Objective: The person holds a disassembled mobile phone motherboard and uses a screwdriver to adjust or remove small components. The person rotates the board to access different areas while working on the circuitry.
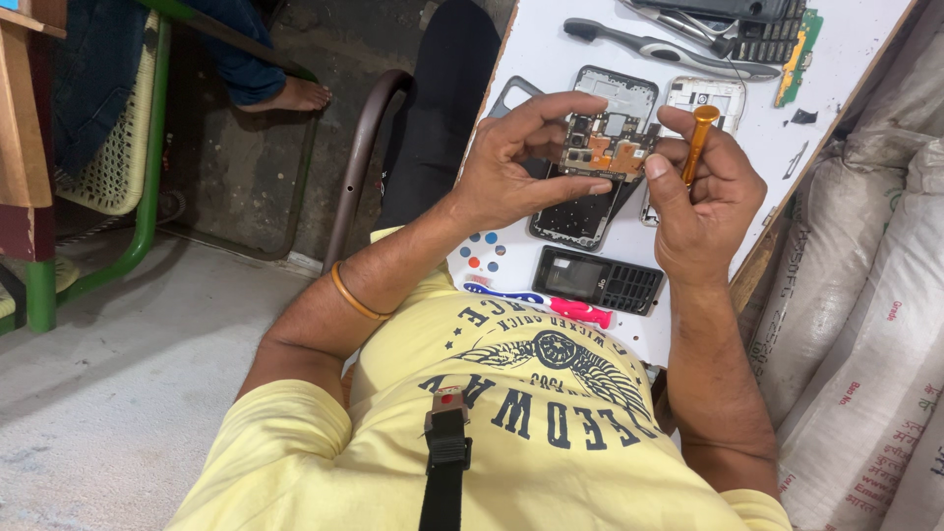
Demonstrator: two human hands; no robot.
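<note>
Item: opened black smartphone with exposed circuit board [602, 157], pinched by my left hand [521, 162] above the white tabletop [551, 44]. My right hand [703, 192] has its grip closed around an orange-handled screwdriver [700, 138], just right of the board. Step, as I judge it: working the board's upper screws. Next move calls for a steady tip placement. Near: black keypad phone [598, 279]; far: grey metal tool [669, 46].

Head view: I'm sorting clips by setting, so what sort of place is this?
Probably a small phone-repair bench. The left hand holds an opened smartphone, the right hand an orange screwdriver, with a keypad phone and tweezers on the white board.
</note>
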